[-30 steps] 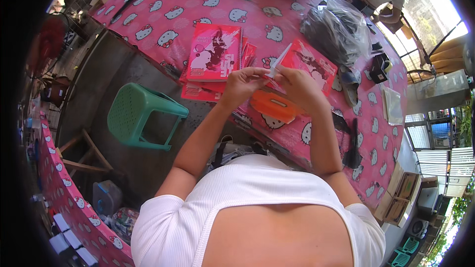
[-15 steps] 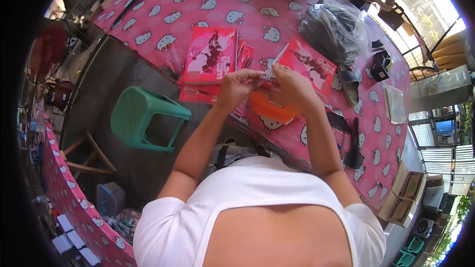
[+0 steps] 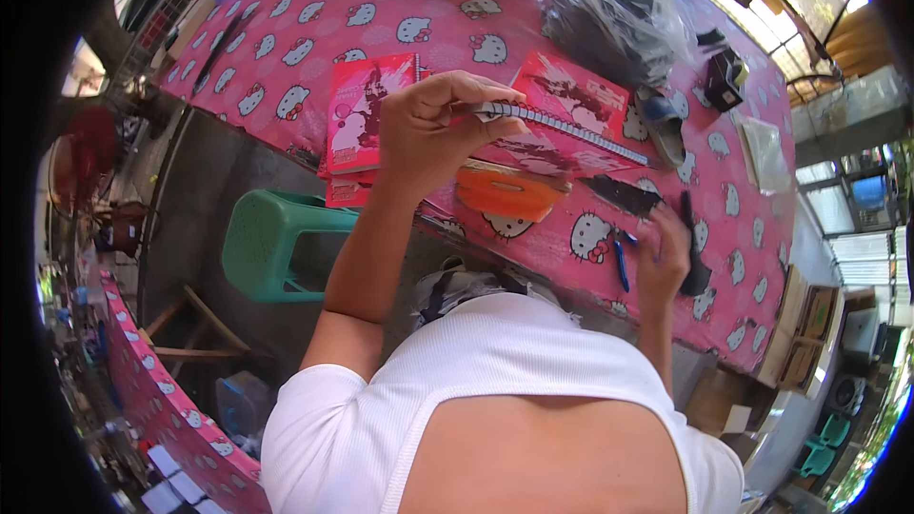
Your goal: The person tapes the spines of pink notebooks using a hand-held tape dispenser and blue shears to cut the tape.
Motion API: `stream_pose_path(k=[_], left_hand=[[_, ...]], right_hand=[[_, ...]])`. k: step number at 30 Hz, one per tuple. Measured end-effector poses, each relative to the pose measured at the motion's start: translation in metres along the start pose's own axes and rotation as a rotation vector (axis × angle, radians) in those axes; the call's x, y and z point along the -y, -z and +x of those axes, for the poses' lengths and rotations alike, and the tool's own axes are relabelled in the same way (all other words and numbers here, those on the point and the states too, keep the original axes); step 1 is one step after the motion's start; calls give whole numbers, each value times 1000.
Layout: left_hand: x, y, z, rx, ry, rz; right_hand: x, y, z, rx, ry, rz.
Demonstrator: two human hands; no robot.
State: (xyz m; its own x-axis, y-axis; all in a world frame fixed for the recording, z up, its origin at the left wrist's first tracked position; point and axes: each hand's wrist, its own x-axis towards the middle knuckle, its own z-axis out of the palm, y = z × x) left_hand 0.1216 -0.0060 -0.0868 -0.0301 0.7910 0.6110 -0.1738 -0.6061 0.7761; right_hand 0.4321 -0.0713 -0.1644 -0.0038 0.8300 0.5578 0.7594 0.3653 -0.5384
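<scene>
My left hand (image 3: pixel 428 128) pinches one end of a spiral notebook (image 3: pixel 562 148), pink and red with a coil along its upper edge. The notebook is tilted, coil side up, above the table. Over at the right, my right hand (image 3: pixel 664 249) is off the notebook, fingers apart and slightly curled, with nothing visible in it. Blue-handled pliers (image 3: pixel 622 262) lie just left of it, and a black flat piece (image 3: pixel 624 195) lies beyond its fingertips. An orange block-like object (image 3: pixel 509 192) sits below the notebook. Another red notebook (image 3: pixel 576 90) lies behind.
A stack of notebooks (image 3: pixel 357 124) stands at the left on the pink patterned table (image 3: pixel 381 33). Farther back are a clear plastic bag (image 3: pixel 619 19) with dark contents, a grey slipper-like item (image 3: pixel 660 124) and a black box (image 3: pixel 725 79). A green stool (image 3: pixel 271 243) stands beside the table.
My right hand has left the notebook and moved right and nearer, beside the pliers. My left hand now holds the notebook alone, raised on its coil edge. The view has shifted a little.
</scene>
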Motion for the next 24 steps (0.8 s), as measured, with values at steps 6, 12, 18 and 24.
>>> stream_pose_path(k=[6,12,18,24], left_hand=[[-9,-36,-13,108,284,-21],[-17,-34,-14,128,388,-7],[-17,-30,-17,135,429,24],[-9,-31,-22,183,425,-27]], right_hand=[[106,-11,89,159,317,177],[102,-19,92,186,204,335],[99,-20,94,286,152,487],[101,-15,87,313,95,500]])
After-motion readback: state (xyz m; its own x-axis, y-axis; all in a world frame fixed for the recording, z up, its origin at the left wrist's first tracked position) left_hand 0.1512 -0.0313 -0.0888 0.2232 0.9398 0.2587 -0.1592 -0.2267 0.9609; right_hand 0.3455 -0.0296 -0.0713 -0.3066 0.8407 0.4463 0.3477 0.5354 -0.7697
